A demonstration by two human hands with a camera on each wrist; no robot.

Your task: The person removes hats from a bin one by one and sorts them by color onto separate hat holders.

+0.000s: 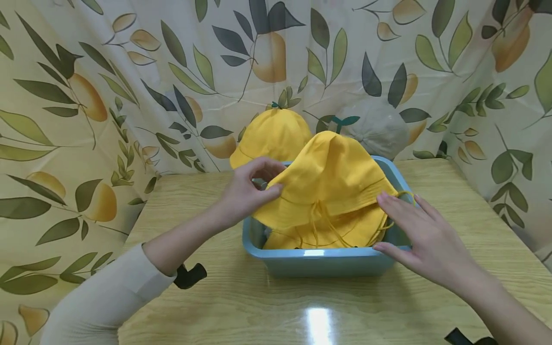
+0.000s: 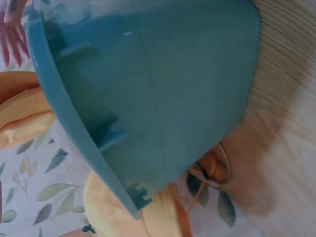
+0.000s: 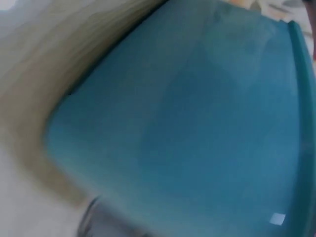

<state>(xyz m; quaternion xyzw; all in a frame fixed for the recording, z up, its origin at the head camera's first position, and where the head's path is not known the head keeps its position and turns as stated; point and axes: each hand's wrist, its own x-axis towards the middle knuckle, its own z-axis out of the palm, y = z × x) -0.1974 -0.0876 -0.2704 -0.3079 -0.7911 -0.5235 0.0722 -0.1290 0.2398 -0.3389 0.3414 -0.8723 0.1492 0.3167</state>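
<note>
A yellow bucket hat (image 1: 332,167) with a green sprout on top stands tilted in a blue plastic tub (image 1: 327,263). My left hand (image 1: 241,191) pinches its left brim between thumb and fingers, the fingers partly hidden behind the cloth. At the right end of the brim, my right hand (image 1: 424,235) has its fingers extended and touching the edge, thumb over the tub's front rim. Below the hat, more yellow fabric (image 1: 284,239) with thin cords lies in the tub. The left wrist view shows mainly the tub's side (image 2: 163,94), as does the right wrist view.
Behind the tub, another yellow hat (image 1: 271,134) and a pale grey cap (image 1: 375,129) stand against a leaf-and-fruit patterned curtain (image 1: 172,96). The tub rests on a light wooden table (image 1: 233,297). Yellow cord (image 1: 405,194) loops over the tub's right rim.
</note>
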